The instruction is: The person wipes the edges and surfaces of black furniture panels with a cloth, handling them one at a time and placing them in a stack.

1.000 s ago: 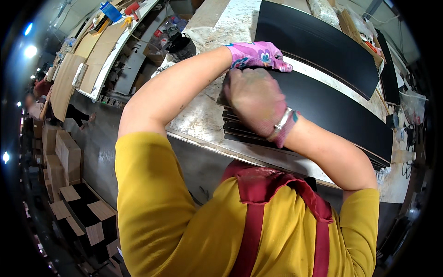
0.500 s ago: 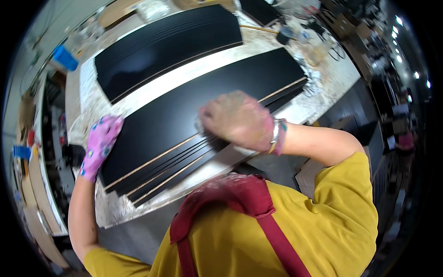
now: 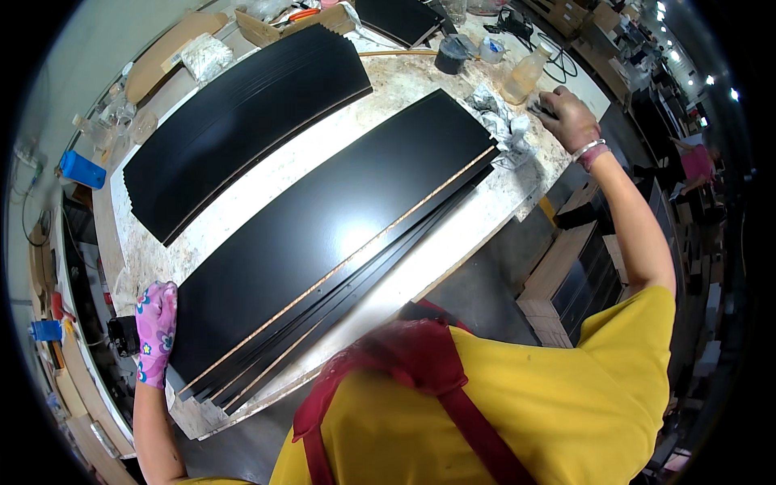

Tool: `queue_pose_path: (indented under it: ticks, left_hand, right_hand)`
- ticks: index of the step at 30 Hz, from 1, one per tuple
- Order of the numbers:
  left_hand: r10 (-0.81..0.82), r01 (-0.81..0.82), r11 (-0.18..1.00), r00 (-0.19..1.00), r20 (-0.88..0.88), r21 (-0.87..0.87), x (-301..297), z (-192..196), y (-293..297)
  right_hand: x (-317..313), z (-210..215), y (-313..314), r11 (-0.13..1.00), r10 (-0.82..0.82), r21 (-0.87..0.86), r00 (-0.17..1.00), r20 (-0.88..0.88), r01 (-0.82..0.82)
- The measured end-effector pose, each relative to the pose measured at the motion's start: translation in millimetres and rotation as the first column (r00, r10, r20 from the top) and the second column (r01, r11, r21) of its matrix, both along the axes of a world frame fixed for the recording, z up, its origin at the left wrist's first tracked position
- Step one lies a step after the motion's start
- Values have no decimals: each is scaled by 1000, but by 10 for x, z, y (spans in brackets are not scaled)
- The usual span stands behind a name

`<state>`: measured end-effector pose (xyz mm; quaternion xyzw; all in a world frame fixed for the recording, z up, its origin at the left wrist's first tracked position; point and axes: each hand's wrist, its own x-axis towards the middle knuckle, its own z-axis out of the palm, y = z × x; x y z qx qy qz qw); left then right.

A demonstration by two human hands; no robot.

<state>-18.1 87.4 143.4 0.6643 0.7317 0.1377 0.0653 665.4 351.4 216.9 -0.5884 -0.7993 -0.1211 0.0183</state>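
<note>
One light, even touch seems best in the head view, lest the near, unevenly stacked black boards [image 3: 323,218] slide: their left end lies against my gloved left hand [image 3: 156,333], and I cannot tell whether it grips them. Past their right end, my right hand [image 3: 572,120] curls near a bottle [image 3: 525,76], its hold unclear.

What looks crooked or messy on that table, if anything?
The near stack of black boards looks askew: its lower boards stick out unevenly instead of lining up. A crumpled whitish wad sits by its right end, and the tabletop looks smudged.
</note>
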Motion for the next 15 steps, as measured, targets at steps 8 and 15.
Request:
queue_pose_path:
  ticks: [8,15]
  left_hand:
    - [45,-45,999,999,31,-14,23,32,24]
    - [61,-60,998,996,65,-18,133,95,24]
  right_hand:
    - [-996,-144,479,822,-328,-545,642,-693,-167]
    - [-876,119,-74,831,-228,-556,911,-342,0]
